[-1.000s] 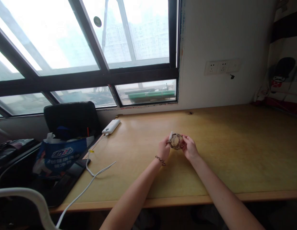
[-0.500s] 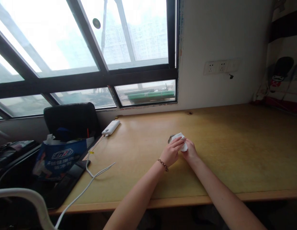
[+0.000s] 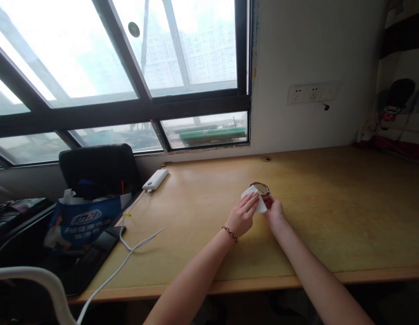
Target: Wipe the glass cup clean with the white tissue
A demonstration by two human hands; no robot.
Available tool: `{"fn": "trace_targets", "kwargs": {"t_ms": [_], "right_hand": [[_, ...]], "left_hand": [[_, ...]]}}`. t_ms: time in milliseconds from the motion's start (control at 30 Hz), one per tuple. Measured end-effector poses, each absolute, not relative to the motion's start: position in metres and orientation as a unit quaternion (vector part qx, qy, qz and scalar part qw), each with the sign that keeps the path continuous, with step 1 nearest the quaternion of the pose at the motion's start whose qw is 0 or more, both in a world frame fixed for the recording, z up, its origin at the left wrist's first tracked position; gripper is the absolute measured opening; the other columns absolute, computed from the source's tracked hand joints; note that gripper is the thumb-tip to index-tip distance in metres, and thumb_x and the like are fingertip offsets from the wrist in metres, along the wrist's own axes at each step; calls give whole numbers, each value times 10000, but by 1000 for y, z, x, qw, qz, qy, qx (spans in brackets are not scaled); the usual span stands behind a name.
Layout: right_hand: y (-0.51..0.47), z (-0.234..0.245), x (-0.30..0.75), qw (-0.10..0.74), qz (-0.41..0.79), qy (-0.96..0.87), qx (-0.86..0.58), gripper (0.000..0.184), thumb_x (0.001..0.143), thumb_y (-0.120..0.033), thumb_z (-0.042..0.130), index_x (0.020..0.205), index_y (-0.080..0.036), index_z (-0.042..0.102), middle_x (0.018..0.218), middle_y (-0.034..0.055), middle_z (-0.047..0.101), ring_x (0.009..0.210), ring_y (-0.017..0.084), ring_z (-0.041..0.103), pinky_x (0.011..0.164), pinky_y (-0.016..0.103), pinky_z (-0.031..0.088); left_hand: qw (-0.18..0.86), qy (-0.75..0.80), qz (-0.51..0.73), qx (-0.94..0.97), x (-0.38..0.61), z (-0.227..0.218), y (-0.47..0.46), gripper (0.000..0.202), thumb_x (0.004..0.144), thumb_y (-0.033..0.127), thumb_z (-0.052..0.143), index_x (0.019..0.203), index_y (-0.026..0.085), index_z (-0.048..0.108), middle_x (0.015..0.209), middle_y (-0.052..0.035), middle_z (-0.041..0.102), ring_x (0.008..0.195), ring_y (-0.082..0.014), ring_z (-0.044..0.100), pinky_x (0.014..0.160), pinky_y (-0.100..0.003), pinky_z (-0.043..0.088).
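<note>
Windows (image 3: 209, 54) in dark frames fill the upper left, with green pipes (image 3: 212, 134) outside. Below them stand a black chair (image 3: 99, 167) and a blue printed bag (image 3: 87, 225), beyond the left edge of the wooden table (image 3: 331, 216). At the table's far left corner lies a white power bank (image 3: 155, 179); its white cable (image 3: 108, 282) loops down along that side, well apart from the hands. A pale curved tube (image 3: 33, 273) crosses the lower left corner. Sockets (image 3: 306, 93) sit on the wall, with a patterned curtain (image 3: 398, 81) farther right.

Near the table's middle, the person holds a round glassy vessel (image 3: 262, 189), its rim facing up; whether it touches the wood cannot be told. The right hand (image 3: 275, 214) grasps it from its near right side, fingertips mostly hidden. The left hand (image 3: 242, 217), a bracelet (image 3: 229, 234) at its wrist, holds a white tissue (image 3: 262, 206), fingers laid over it, thumb unseen. Tissue and fingers cover the vessel's near left side.
</note>
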State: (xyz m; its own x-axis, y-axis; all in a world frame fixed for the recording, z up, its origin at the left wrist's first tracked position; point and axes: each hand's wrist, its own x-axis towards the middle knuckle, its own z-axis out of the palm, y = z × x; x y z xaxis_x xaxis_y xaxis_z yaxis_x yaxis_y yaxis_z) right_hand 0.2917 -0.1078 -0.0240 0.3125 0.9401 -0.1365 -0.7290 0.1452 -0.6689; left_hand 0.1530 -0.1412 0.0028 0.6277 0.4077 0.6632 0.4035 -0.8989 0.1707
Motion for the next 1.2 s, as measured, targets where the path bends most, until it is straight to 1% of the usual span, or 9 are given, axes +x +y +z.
{"fn": "trace_targets", "kwargs": {"t_ms": [133,200,333,467,600,667,800,967,1200], "right_hand": [[-111,-18,290,735,595,-120,-302,175,659,-107,426,570,-178,559,518,10,607,508,150,569,515,300,481],[-113,-16,289,729,613,-96,-289,181,671,-98,417,604,-170,568,527,9,605,506,140,565,521,291,482],[-118,-14,284,693,645,-99,-306,160,693,-102,444,580,-154,545,457,-6,549,416,110,509,453,245,459],[-121,-12,279,660,666,-138,-318,91,694,-124,492,638,-142,562,477,-7,553,391,103,485,407,233,439],[-121,-10,282,694,632,-125,-321,75,701,-142,501,658,-157,561,505,-11,573,412,107,503,437,244,459],[-120,-9,284,711,614,-102,-327,97,713,-147,487,647,-167,555,490,-17,566,420,111,512,455,250,467],[-120,-7,286,709,614,-66,-341,125,717,-133,472,624,-168,548,467,-21,556,417,112,514,452,248,460],[-123,-4,279,674,647,-91,-345,114,698,-104,480,625,-134,562,507,-7,583,403,96,500,412,219,430],[-126,0,275,686,625,-125,-351,78,663,-95,504,661,-121,577,536,0,603,448,106,533,418,209,424]], "left_hand": [[88,303,424,849,152,1,-139,536,743,15,282,1258,154,333,1315,-84,332,1226,-188,265,1010,-389,289],[150,343,465,802,152,-2,-137,536,722,8,300,1222,177,389,1274,-63,397,1181,-180,348,982,-366,329],[273,398,519,705,152,-4,-131,388,726,53,337,1018,173,563,970,-27,615,970,-189,525,833,-349,436],[346,402,540,653,150,-2,-127,315,711,82,375,920,145,602,840,-12,635,834,-174,557,739,-297,450],[355,412,536,646,150,-1,-127,274,707,92,374,819,131,620,751,1,632,760,-158,560,694,-269,450],[351,412,531,652,151,-2,-127,289,702,78,370,829,133,623,769,1,637,804,-167,562,724,-278,450],[322,392,522,686,152,-4,-127,361,708,56,363,960,161,600,933,-13,630,956,-192,534,818,-336,438],[259,365,502,740,149,-8,-123,473,710,18,343,1114,201,511,1185,-20,499,1113,-170,434,959,-367,347],[177,358,422,814,146,-10,-122,649,655,-56,304,1245,207,355,1298,-42,365,1185,-167,344,991,-351,322]]}}
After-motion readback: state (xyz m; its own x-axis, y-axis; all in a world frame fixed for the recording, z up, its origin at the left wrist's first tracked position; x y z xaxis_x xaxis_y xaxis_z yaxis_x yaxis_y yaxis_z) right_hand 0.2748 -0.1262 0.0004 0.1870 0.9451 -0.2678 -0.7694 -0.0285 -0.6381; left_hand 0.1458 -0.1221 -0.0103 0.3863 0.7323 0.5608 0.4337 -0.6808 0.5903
